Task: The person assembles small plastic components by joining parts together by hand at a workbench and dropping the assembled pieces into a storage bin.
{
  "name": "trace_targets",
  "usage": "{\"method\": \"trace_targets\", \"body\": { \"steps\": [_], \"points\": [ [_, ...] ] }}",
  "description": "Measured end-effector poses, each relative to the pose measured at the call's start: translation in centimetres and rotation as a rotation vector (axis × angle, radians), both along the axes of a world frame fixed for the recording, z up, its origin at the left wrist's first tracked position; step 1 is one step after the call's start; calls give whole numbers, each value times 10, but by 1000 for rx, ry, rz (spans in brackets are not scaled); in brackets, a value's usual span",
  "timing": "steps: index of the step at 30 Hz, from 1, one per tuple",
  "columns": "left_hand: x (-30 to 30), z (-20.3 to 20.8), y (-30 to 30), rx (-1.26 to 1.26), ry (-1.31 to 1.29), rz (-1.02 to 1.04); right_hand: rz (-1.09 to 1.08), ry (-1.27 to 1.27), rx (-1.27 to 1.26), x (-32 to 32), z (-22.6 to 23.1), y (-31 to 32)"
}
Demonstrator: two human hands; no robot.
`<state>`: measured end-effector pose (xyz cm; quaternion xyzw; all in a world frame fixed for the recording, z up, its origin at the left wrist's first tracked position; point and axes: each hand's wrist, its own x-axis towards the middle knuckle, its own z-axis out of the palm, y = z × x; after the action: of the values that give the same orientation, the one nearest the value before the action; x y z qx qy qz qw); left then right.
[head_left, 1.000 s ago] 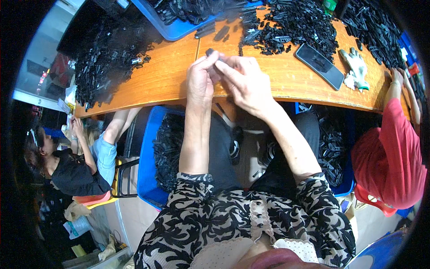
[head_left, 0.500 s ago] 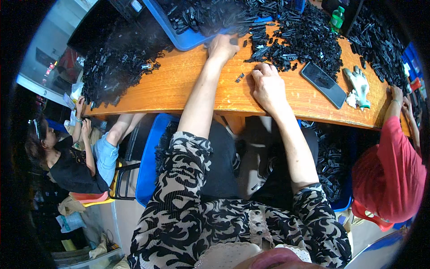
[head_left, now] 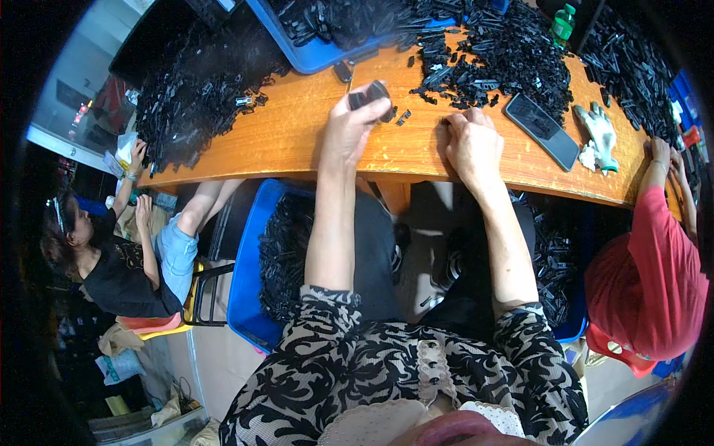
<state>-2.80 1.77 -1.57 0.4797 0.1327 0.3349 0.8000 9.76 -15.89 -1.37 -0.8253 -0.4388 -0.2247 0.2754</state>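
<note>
My left hand [head_left: 343,132] is raised over the near part of the wooden table [head_left: 282,134], its fingers closed on black plastic parts [head_left: 378,94]. Their exact kind is blurred. To its right, my right hand [head_left: 476,149] rests at the tabletop with fingers curled together. A dark bit shows at its fingertips, too small to name. Between the hands lies a small black piece [head_left: 403,117]. Another black part [head_left: 343,71] lies just beyond my left hand, near the blue tray [head_left: 309,63] heaped with black parts.
Heaps of black parts cover the table's left [head_left: 201,104] and far right [head_left: 513,67]. A phone [head_left: 541,132], a glove [head_left: 599,137] and a green bottle [head_left: 563,26] lie or stand rightward. Blue bins [head_left: 245,260] flank my legs. Co-workers sit left [head_left: 126,267] and right [head_left: 647,282].
My left hand has come back from the tray's edge toward me, now lifted with black parts in it. My right hand has shifted slightly right and nearer.
</note>
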Motion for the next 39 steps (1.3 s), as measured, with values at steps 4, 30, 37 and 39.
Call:
{"method": "trace_targets", "body": {
  "steps": [4,30,37,39],
  "points": [
    [-16,-10,-13,-175,-215,-223,106,-49,116,2,-3,-5],
    [3,-4,-57,-199,-259,-328,375,-161,528,-43,21,-8],
    [4,-6,-61,-159,-227,-223,394,-184,388,-37,20,-11],
    [3,-2,-62,-150,-227,-212,382,-192,341,-40,23,-11]
  ]
}}
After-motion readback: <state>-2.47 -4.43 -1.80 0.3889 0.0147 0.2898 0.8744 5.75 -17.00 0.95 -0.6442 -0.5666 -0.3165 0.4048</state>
